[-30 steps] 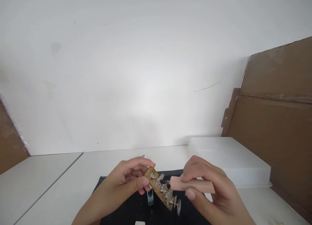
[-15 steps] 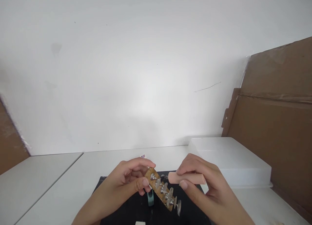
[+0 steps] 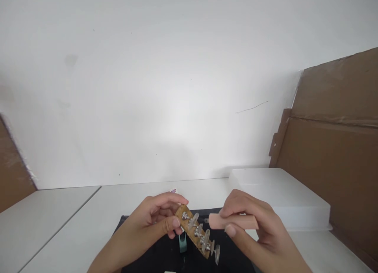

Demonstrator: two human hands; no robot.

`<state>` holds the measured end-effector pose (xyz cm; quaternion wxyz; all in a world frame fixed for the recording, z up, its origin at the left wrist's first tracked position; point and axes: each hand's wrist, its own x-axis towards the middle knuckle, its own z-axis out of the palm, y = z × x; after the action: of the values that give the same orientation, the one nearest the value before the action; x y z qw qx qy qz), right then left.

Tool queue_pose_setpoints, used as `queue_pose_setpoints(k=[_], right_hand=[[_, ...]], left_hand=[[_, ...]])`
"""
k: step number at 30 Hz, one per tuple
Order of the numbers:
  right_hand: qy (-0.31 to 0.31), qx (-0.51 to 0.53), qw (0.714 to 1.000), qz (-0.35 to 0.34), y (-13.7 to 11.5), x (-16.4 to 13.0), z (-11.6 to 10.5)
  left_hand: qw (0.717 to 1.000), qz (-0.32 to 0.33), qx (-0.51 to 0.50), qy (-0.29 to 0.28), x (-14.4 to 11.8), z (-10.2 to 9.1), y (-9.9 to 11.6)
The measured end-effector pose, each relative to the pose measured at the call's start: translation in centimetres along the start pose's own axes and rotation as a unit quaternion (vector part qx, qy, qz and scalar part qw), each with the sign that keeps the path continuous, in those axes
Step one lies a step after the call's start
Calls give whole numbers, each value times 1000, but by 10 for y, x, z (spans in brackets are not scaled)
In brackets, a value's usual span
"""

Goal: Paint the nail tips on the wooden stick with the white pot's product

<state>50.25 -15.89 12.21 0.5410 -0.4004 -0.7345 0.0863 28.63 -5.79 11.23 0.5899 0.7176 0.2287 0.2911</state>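
Observation:
My left hand (image 3: 153, 221) pinches the upper end of a tilted brown, wood-like strip (image 3: 189, 229) between thumb and fingers. Along the strip stand several small metal holders, each bearing a clear nail tip (image 3: 206, 240). In my right hand (image 3: 256, 225) is a nail polish brush (image 3: 233, 221), held by its thick pink handle between thumb and fingers. Its dark brush end points left, close to the upper nail tips; whether it touches one I cannot tell. A teal object (image 3: 182, 243) sits below my left fingertips, partly hidden by them.
Under my hands lies a black mat (image 3: 153, 257) on the white table (image 3: 67, 225). A translucent plastic box (image 3: 283, 198) stands at the right, beside brown cardboard (image 3: 330, 158). A white wall rises behind. The edge of a white item (image 3: 170, 272) shows at the bottom.
My right hand has moved slightly right and down with the brush, so its dark end now shows beside the nail tips. The upper nail tip appears turned. My left hand stays nearly in place.

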Motion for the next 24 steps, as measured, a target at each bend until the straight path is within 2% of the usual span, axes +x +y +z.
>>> queue_pose_setpoints(k=[3,8,20,24], right_hand=[[13,34,999,-20,-3,2,1],[-11,71,997,-26,-3,0,5],[-25,-36,998,38,0,1,2],[-7,-38,999,26,0,1,0]], left_hand=[[1000,0,1,3,0,-1,0],[1000,0,0,0,0,0,-1],[1000,2,22,1,-1,2,2],[999,-2,36,0,-1,0,0]])
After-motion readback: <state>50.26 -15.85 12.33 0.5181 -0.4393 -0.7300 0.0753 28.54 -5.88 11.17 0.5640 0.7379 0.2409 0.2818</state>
